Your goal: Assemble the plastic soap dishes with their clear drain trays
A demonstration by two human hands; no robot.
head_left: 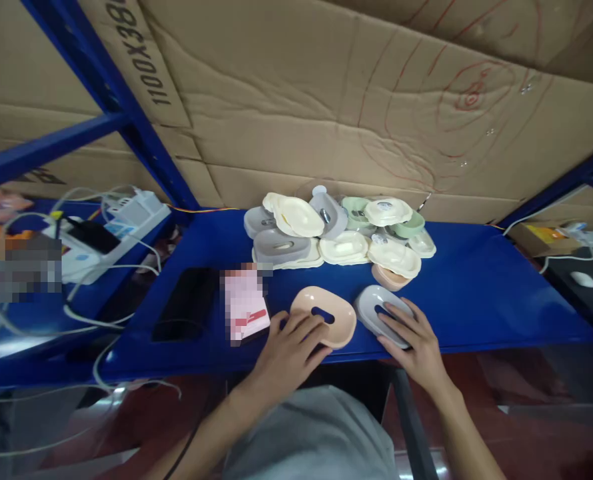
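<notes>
A peach soap dish (347, 315) with an oblong hole lies near the shelf's front edge. My left hand (294, 343) holds it by its near left side, fingers curled over the rim and thumb at the near edge. To its right is a light grey soap dish (369, 310), also with a hole in its middle. My right hand (416, 340) grips that one from the right, fingers reaching across its inside and thumb along the front rim. A narrow gap separates the two dishes.
Behind the dishes, soap dishes in cream, grey (282, 247), green (355, 208) and peach are piled against the cardboard wall (276, 100). A pink-screened phone (246, 310) and a black flat object (184, 303) lie left. Cables and a power strip (141, 213) sit farther left.
</notes>
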